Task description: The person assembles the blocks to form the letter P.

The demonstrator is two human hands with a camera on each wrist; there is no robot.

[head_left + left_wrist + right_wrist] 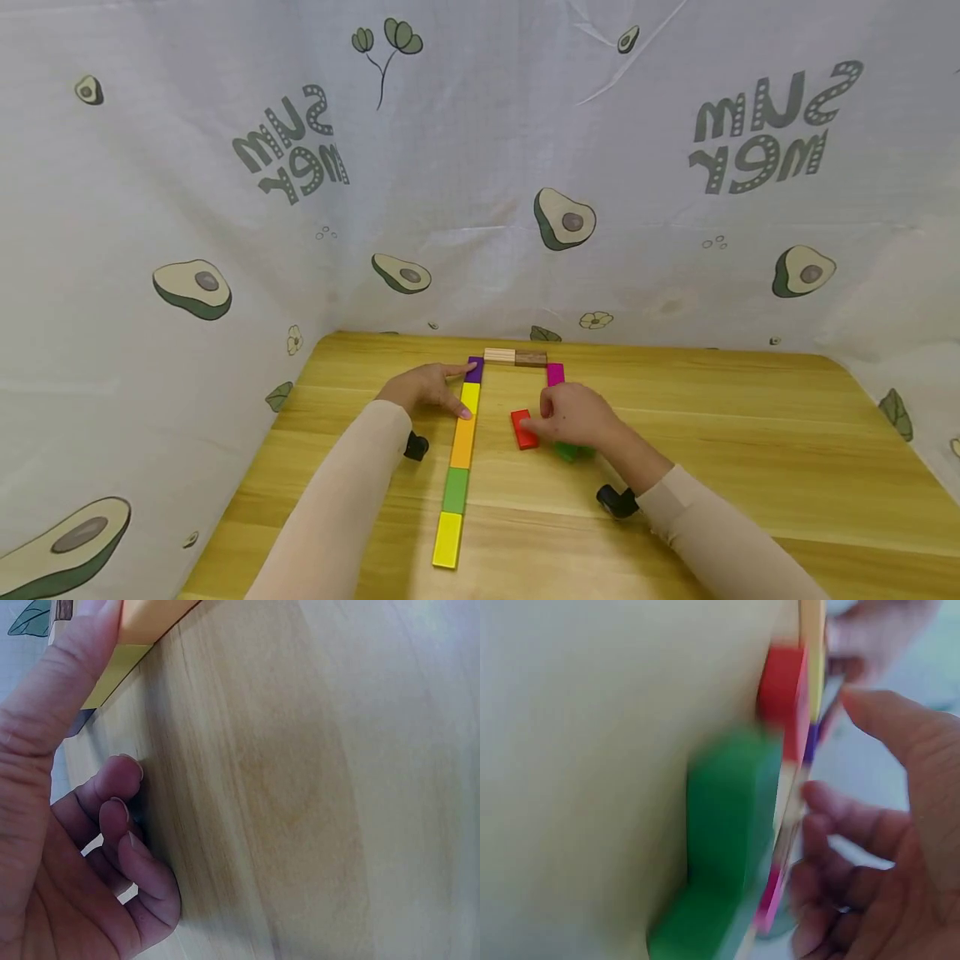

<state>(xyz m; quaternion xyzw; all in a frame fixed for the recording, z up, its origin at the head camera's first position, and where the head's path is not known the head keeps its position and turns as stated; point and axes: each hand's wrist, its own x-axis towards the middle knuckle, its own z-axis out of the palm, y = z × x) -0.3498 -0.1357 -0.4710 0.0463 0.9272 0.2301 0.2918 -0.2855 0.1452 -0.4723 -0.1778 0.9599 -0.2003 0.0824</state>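
My left hand (429, 388) rests along a row of coloured domino-like blocks, index fingertip on the purple block (476, 372) and thumb where the yellow block (470, 395) meets the orange block (462, 448). Its other fingers are loosely bent beside the row. A light green block (455, 490) and another yellow block (447, 542) continue the row toward me. My right hand (579, 415) is over the right side, holding nothing, its thumb above the red block (523, 439). Darker green blocks (724, 802) lie near it, partly hidden by the hand in the head view.
At the back, a pale wood block (498, 357) and a dark brown block (531, 359) lie end to end. A magenta block (556, 374) lies right of them. The wooden table (750, 433) meets a printed curtain (480, 167) behind and at both sides.
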